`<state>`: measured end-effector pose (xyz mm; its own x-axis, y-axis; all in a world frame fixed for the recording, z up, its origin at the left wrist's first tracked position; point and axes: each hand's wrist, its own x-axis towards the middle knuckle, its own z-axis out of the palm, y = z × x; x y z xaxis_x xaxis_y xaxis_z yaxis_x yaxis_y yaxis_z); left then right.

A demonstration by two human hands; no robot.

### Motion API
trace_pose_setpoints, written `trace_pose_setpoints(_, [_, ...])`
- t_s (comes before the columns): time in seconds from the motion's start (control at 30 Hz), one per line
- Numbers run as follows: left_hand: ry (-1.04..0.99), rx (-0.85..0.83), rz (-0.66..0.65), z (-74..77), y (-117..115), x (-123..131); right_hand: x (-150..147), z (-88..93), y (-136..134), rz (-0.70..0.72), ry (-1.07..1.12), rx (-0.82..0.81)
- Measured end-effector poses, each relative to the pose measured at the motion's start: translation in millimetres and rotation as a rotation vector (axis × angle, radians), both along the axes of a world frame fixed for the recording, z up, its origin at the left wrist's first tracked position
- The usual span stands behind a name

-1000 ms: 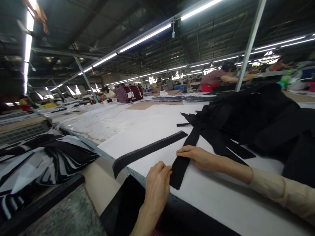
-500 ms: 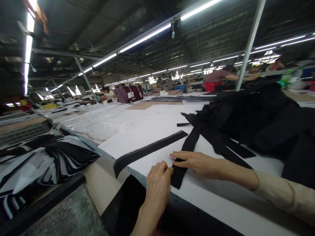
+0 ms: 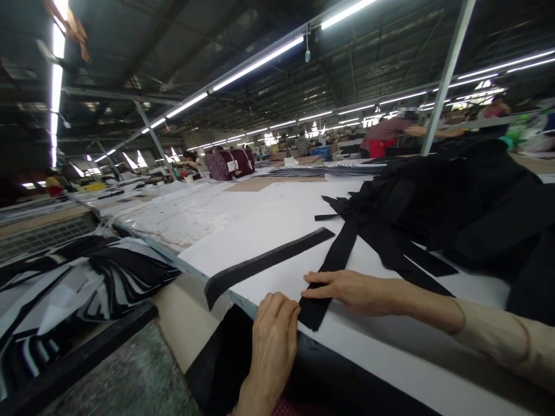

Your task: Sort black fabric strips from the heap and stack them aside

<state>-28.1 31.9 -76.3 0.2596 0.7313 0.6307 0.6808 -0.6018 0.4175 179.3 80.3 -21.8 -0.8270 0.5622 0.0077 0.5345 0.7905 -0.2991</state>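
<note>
A long surface covered in smooth white sheeting (image 3: 243, 225) runs back through a large, dark-roofed workroom lit by rows of white tube lamps (image 3: 260, 62). A slanting grey metal post (image 3: 448, 75) stands at the right, near a person in a red apron (image 3: 381, 141) who leans forward. A large heap of loose black fabric (image 3: 477, 202) covers the right part of the surface.

From this heap a flat, straight-edged black fabric strip (image 3: 342, 248) runs toward the near edge of the surface, its end lying beneath and between the hands. A narrower dark strip with a bent end (image 3: 269, 260) lies to its left, dipping over the edge.

The left hand (image 3: 274, 335) is bent, fingers curled together at the strip's left edge; whether it pinches the cloth I cannot tell. The right hand (image 3: 336, 286) reaches in from the right in a beige sleeve (image 3: 494, 332), fingers extended and slightly parted, laid across the strip without grasping it.
</note>
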Motion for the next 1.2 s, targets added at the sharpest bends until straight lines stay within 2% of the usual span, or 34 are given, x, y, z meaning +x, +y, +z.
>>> trace_pose_setpoints(0.07, [0.007,0.009,-0.03,-0.1,-1,-2,-2,0.4,-3,-0.026,-0.037,0.01])
trace_pose_setpoints(0.17, [-0.123,-0.123,-0.093,4.7,-3,-9,-4,-0.2,-6,-0.039,-0.07,0.038])
trace_pose_setpoints(0.3, [-0.233,-0.233,-0.083,10.5,-4,-15,-3,-2.3,-5,-0.032,-0.059,0.051])
trace_pose_setpoints(0.53, [-0.089,-0.126,0.0,4.2,-2,-5,-1,-5.2,-2,-0.03,-0.08,0.047])
trace_pose_setpoints(0.77, [0.047,0.027,0.005,-4.6,-4,-7,-8,1.0,-8,-0.021,-0.117,0.069])
trace_pose_setpoints(0.83, [0.059,0.005,-0.039,-3.7,-6,-12,-13,1.7,-10,-0.015,-0.149,0.09])
trace_pose_setpoints(0.93, [-0.029,-0.093,-0.081,2.4,-6,-22,-16,0.3,-12,0.008,-0.174,0.104])
trace_pose_setpoints(1.07, [-0.064,-0.054,0.013,12.7,15,-35,-14,3.1,-14,0.053,-0.113,0.069])
trace_pose_setpoints(1.2, [0.165,-0.015,0.052,16.9,61,-37,-18,16.0,-22,0.234,0.041,0.02])
